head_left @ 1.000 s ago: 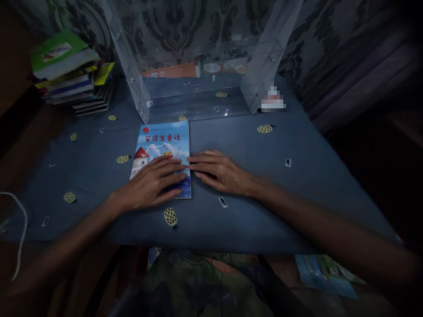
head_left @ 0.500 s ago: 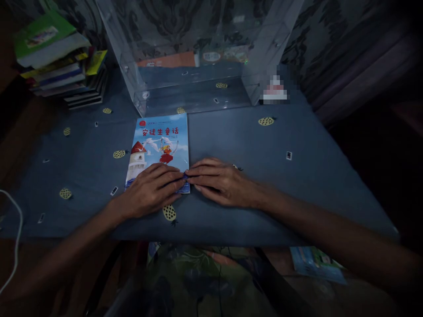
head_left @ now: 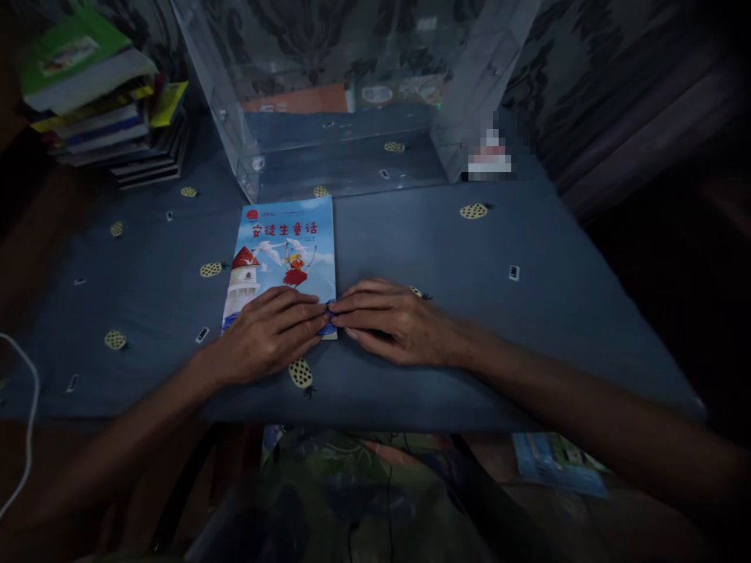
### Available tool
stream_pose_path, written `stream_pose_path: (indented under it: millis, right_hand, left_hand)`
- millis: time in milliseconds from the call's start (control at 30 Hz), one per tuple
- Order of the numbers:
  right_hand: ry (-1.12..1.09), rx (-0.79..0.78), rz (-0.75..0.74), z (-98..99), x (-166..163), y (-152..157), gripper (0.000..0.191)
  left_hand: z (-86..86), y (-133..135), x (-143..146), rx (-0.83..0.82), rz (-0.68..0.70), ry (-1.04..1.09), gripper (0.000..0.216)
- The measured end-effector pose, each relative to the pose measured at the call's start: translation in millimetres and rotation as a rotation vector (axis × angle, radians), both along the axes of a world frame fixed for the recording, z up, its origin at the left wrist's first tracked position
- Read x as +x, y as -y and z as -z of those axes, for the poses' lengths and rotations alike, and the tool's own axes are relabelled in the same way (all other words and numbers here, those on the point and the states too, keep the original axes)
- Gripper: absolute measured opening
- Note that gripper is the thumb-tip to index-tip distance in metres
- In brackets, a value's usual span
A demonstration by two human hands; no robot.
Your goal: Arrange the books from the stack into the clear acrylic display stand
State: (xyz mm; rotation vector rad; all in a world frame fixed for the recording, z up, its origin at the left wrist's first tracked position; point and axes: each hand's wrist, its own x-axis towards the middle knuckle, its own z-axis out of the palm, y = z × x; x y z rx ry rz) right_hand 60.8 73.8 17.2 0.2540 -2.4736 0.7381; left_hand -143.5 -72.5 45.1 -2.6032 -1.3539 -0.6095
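Two hands met at the corner of a thin blue picture book [head_left: 285, 242].
Flat and open, the left hand [head_left: 267, 332] lay on its cover; the right hand [head_left: 390, 320] rested flat on the blue-clothed surface [head_left: 528, 313] beside it.

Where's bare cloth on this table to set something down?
Widest: right of the blue picture book, between the clear acrylic case and the right hand. Smaller: left of the book, before the green-topped book stack. Crowded by the left hand.

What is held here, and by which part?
The left hand lies flat on the blue picture book, lower cover; the right hand touches its lower right corner. Grip cannot be told.
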Motion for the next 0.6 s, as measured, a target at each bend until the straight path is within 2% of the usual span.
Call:
stream_pose_path:
  millis: [433, 600]
  right_hand:
    - [0.001, 0.202, -0.037, -6.6, 6.1, 4.3, 0.021]
    - [0.040, 0.237, -0.028, -9.4, 7.5, 5.0, 0.020]
  left_hand:
    - [1.8, -0.1, -0.5, 0.000, -0.012, -0.012, 0.020]
    - [0.2, 7.0, 2.9, -0.025, -0.063, -0.111, 0.023]
